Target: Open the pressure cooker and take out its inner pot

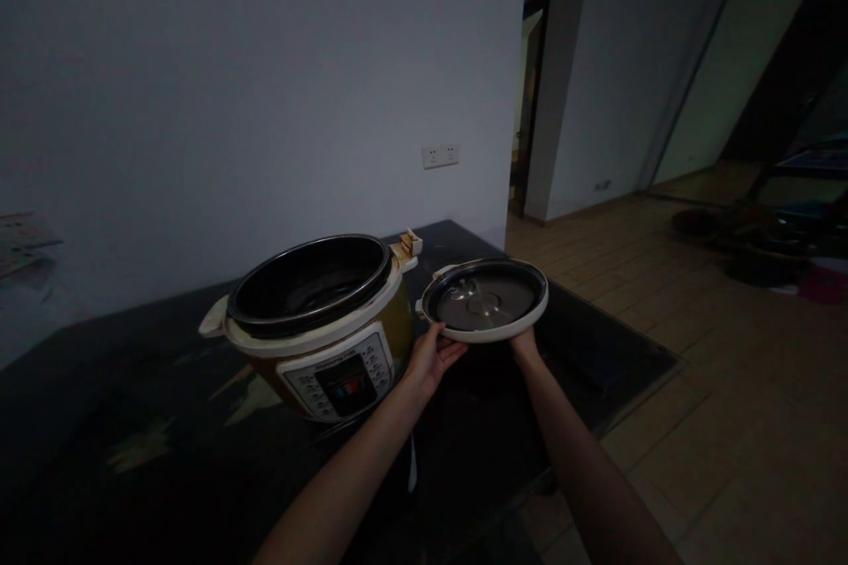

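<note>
- The lid (487, 305) was off the cooker (336, 371); you had it just right of the cooker, inner face up.
- Your left hand (430, 362) gripped the lid's near left edge, thumb at the rim, fingers beneath.
- Your right hand (526, 346) was under the near right edge, seemingly bearing weight; its fingers were hidden, so its grip could not be told.
- Done, by judgement: cooker open, black pot (311, 282) seated in it, mouth uncovered. Contents too dark to tell.
- Not done: lid neither fitted on the cooker nor let go. Whether it touched the desk (443, 240) could not be told.
- In the way: the bracket (409, 244) jutted from the cooker's rim toward the lid; your left forearm (367, 450) crossed before the cooker's lower right.
- Around: double socket (441, 156) on the wall (265, 62) behind; tiled floor (702, 424) and a doorway (528, 97) to your right. Light was dim.
</note>
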Available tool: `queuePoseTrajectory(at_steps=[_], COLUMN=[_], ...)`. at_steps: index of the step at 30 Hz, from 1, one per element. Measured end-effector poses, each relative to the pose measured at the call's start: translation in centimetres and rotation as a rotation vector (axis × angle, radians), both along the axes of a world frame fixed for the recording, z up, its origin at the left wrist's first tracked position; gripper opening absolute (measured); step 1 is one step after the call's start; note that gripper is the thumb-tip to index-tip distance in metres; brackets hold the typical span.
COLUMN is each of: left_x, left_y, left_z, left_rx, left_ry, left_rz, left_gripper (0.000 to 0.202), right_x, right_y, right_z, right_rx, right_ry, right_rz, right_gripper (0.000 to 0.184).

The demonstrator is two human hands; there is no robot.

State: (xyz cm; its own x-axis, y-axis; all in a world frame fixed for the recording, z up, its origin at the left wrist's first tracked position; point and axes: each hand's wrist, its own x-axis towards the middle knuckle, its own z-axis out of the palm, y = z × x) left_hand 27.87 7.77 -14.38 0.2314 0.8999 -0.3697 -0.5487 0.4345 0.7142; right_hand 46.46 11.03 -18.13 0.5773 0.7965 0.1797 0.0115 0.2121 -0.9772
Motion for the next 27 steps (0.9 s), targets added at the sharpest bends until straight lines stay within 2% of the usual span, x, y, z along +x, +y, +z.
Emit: queuePoseTrajectory(at_steps=[6,9,12,15,18,27], left_x=[0.0,0.1,0.2,0.1,-0.1,-0.6], left_y=[-0.2,-0.4,-0.6,-0.6,-0.5,-0.5], left_z=[0.2,0.4,0.5,0.3,0.2,0.9], left_rx=[0.012,0.006,0.009,0.015,0.004,-0.007], left_ry=[0.0,0.004,-0.002,-0.009,-0.01,0.019], left_rz=[0.006,0.014,0.008,-0.018,-0.052,-0.135], left_gripper=[0.01,0.008,0.008,0.01,0.011,0.024], right_x=[0.5,1.0,1.3,0.9,0.4,0.3], right_y=[-0.5,-1.7,-3.5,-5.6,-7.0,-7.5], right_z=[-0.2,0.5,1.8,3.0,3.4,2.6], right_rx=[0.01,0.041,0.105,0.155,0.148,0.123], right_ry=[0.313,0.447,0.51,0.501,0.406,0.288], right_rz=[-0.111,-0.153,-0.152,-0.086,-0.034,-0.075], right_gripper=[0.027,0.021,0.027,0.034,0.043,0.056])
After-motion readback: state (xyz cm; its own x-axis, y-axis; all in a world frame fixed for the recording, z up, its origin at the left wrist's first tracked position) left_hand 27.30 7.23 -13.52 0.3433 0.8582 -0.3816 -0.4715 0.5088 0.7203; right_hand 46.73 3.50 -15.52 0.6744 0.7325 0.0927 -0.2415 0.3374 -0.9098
